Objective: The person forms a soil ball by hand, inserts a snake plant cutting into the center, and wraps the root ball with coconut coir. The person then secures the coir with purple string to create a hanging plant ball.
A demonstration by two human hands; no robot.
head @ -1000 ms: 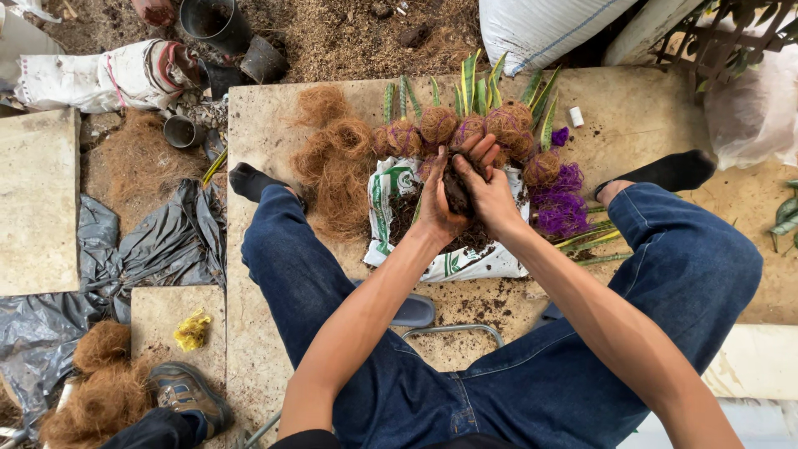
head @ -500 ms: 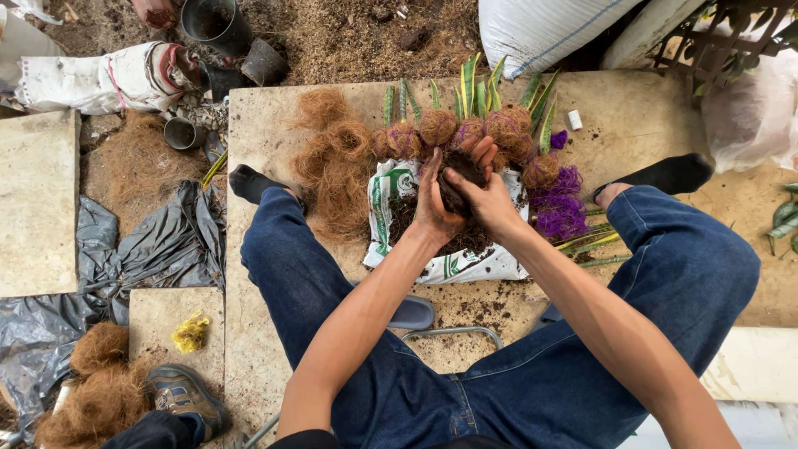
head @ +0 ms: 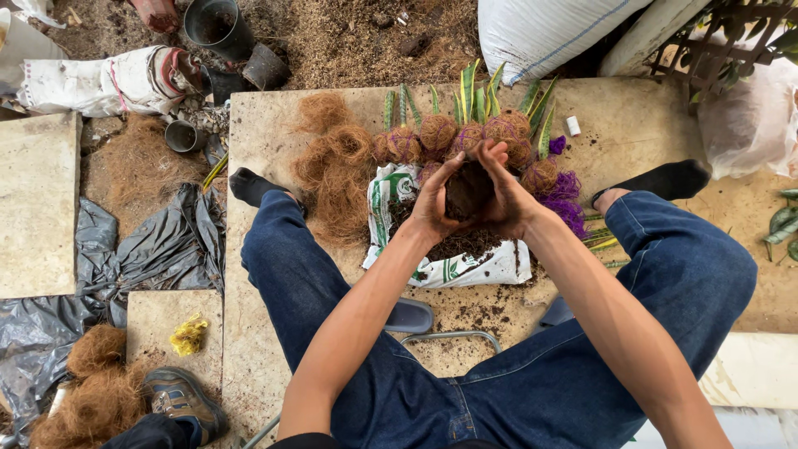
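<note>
1. Soil ball [head: 468, 189], a dark, damp clump, sits cupped between both hands above the open soil bag [head: 432, 270]; held there, any crumbs that fall would likely land back on the bag rather than on the slab [head: 266, 133].
2. Left hand [head: 435, 204] wraps the ball's left side, fingers curled up and over the top; right hand [head: 505, 198] mirrors it from the right, fingertips meeting at the top; the grip is closed around the clump from both sides, pressing inward, which looks like a way to pack it into a round shape.
3. Both forearms reach forward from the body and converge over the bag, elbows spread, wrists bent slightly inward.
4. Finished fibre-wrapped balls [head: 438, 131] with striped green leaves stand in a row just beyond the hands, within easy reach; loose coconut fibre [head: 337, 170] lies in a heap to the left of the bag, purple string [head: 567, 199] to the right.
5. Legs in blue jeans [head: 299, 274] splay to either side, framing the bag.
</note>
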